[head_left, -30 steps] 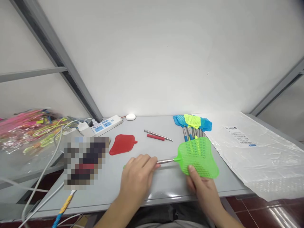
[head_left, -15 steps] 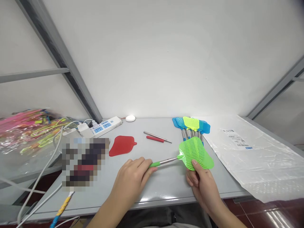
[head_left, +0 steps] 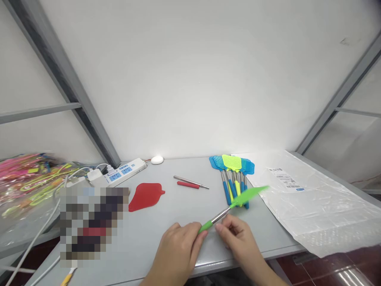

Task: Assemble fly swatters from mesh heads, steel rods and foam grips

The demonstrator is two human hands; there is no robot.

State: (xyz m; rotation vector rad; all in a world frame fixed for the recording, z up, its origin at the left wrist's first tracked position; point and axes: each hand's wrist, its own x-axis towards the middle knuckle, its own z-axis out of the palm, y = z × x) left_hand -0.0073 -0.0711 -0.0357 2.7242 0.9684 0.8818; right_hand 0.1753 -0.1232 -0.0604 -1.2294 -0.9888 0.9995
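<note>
My left hand [head_left: 181,248] is wrapped round the green grip of a green fly swatter [head_left: 220,215], which slants up to the right with its head seen almost edge-on and blurred. My right hand [head_left: 236,236] is just below the metal shaft, fingers loosely curled and thumb apart, holding nothing that I can see. Behind the green head lies a bunch of blue and yellow fly swatters [head_left: 232,163]. Farther left on the table are a red swatter head [head_left: 145,196], a red grip [head_left: 188,184] and a thin metal rod [head_left: 190,182].
A white plastic mailer bag [head_left: 285,198] with a label covers the table's right side. At the left are a power strip [head_left: 126,172] with plugs and cables, a white mouse-like object [head_left: 157,159], a pixelated patch and a clear bag of colourful items [head_left: 32,182].
My right hand has let go of the green swatter's head and dropped below the shaft. The swatter has turned so its head shows nearly edge-on. The camera view has shifted.
</note>
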